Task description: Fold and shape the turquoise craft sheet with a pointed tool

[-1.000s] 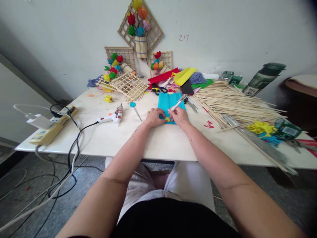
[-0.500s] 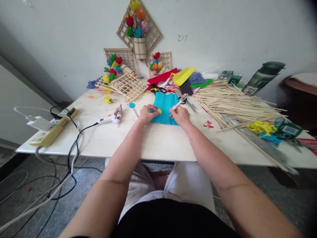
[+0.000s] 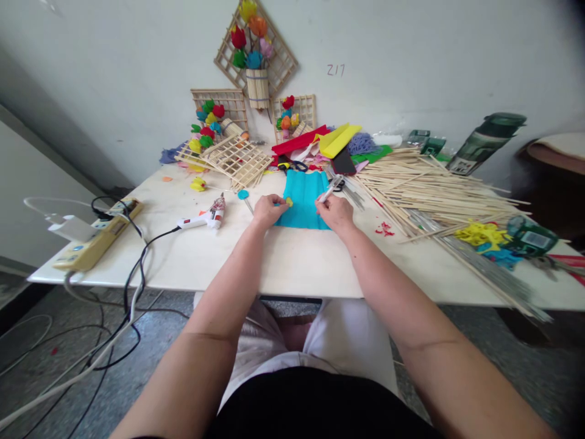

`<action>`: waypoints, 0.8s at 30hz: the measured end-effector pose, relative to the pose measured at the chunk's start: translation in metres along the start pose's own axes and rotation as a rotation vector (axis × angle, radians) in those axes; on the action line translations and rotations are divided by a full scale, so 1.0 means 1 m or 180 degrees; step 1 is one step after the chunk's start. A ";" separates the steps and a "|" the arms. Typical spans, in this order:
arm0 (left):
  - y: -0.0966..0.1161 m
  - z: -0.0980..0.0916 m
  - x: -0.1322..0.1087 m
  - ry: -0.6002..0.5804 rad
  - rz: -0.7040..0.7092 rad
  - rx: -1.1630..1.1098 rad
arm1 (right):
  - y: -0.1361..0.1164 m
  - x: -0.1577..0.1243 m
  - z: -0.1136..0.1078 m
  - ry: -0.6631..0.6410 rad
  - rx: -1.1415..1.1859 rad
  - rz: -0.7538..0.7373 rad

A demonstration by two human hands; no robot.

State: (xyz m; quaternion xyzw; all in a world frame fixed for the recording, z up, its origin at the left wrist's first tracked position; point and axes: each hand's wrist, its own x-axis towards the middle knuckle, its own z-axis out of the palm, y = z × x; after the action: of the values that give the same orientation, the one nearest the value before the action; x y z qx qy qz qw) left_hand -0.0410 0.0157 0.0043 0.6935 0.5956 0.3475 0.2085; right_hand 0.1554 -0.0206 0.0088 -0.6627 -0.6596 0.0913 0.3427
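A blue sheet of crepe paper [image 3: 302,210] lies on the table between my hands. My left hand [image 3: 269,211] is at its left edge, fingertips closed on a small round yellow piece [image 3: 289,202] held over the paper. At the right side of the sheet, my right hand [image 3: 336,212] grips a white pen [image 3: 327,192], its upper end slanting away from me. The pen's lower tip is hidden by the fingers. Just left of my left hand is a blue disc [image 3: 243,194] on a thin stem.
A glue gun [image 3: 203,221] with its cable lies left, near a yellow power strip [image 3: 98,238]. Wooden sticks [image 3: 425,195] cover the right side. Stick lattices [image 3: 240,158] with paper flowers stand at the back; scissors [image 3: 299,165] lie beyond the sheet.
My left hand has shifted slightly left with the yellow piece, towards the sheet's left edge. My right hand has moved a little right with the pen.
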 end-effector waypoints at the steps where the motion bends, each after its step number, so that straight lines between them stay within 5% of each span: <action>1: 0.002 0.000 -0.001 -0.0008 0.0144 0.0018 | 0.001 0.000 0.001 0.0008 0.0188 -0.0005; 5: 0.015 -0.001 -0.009 -0.0287 0.0909 0.0009 | 0.002 0.002 0.007 -0.0111 0.1143 0.0065; 12: 0.023 0.002 -0.016 -0.0657 0.1000 0.0171 | -0.004 0.000 0.007 -0.0470 0.2177 0.0130; 21: 0.016 0.016 -0.014 -0.0894 0.1477 0.0638 | 0.012 0.005 0.021 -0.0333 0.1439 0.0452; 24: 0.019 0.017 -0.019 -0.0902 0.1311 0.1010 | 0.015 0.005 0.021 -0.0224 0.1108 0.0404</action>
State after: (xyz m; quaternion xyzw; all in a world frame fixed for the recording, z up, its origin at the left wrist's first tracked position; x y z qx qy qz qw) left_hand -0.0166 -0.0046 0.0015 0.8653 0.4542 0.1848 0.1037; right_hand 0.1558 -0.0073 -0.0137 -0.6300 -0.6023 0.2487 0.4225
